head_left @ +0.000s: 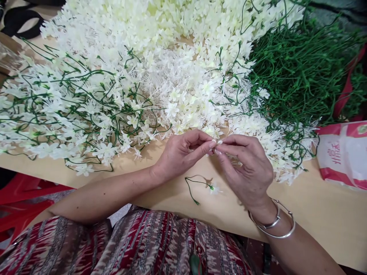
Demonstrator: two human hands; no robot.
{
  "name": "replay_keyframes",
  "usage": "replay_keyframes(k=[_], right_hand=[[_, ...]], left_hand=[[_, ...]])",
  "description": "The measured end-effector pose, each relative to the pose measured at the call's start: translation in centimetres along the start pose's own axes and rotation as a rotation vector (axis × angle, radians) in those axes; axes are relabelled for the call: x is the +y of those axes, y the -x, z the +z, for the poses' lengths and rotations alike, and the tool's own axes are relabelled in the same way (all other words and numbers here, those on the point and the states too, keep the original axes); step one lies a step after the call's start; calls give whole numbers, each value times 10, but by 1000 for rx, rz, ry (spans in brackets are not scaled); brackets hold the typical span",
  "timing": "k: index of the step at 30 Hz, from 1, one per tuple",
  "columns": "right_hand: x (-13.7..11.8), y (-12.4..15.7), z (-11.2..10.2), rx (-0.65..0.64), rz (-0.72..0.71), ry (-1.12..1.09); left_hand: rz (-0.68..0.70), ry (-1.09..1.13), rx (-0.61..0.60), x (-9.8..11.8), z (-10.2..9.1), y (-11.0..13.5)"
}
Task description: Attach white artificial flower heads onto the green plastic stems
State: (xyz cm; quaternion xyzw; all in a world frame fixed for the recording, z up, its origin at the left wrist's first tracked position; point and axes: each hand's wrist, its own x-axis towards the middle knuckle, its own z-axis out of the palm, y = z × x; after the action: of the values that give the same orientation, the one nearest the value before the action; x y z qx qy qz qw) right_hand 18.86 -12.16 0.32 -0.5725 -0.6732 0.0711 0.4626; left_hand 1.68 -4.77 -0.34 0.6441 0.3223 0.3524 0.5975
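Note:
My left hand and my right hand meet fingertip to fingertip above the near part of the table. Both are closed in a pinch on a small white artificial flower piece, mostly hidden by the fingers. Just below them, a green plastic stem with a white tip lies on the tabletop. Loose white artificial petals are heaped right behind my hands. To the left spreads a pile of white flowers on green stems.
A big bundle of bare green stems sits at the back right, with a red strap beside it. A red and white packet lies at the right. Black tape rolls are at the far left, a red stool below the table edge.

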Motion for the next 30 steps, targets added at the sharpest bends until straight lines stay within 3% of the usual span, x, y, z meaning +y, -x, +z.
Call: replay_keyframes(k=[7, 12, 16, 18, 20, 22, 23, 30], right_hand=[[8, -2, 3, 24, 334, -398], [10, -5, 0, -40, 286, -436], [17, -8, -3, 86, 221, -391], [25, -9, -3, 171, 199, -339], [34, -10, -4, 236, 189, -272], [42, -11, -5, 274, 178, -213], [45, -12, -6, 287, 172, -198], [43, -17, -6, 347, 251, -298]], left_hand=[[238, -274, -54, 5, -6, -1], [432, -392, -107, 3, -7, 0], [532, -393, -51, 8, -10, 1], [690, -453, -243, 13, -12, 0], [810, -527, -574, 19, -14, 2], [801, -613, -840, 24, -15, 7], [755, -659, -910, 26, -14, 10], [516, -665, -1028, 28, -15, 13]])
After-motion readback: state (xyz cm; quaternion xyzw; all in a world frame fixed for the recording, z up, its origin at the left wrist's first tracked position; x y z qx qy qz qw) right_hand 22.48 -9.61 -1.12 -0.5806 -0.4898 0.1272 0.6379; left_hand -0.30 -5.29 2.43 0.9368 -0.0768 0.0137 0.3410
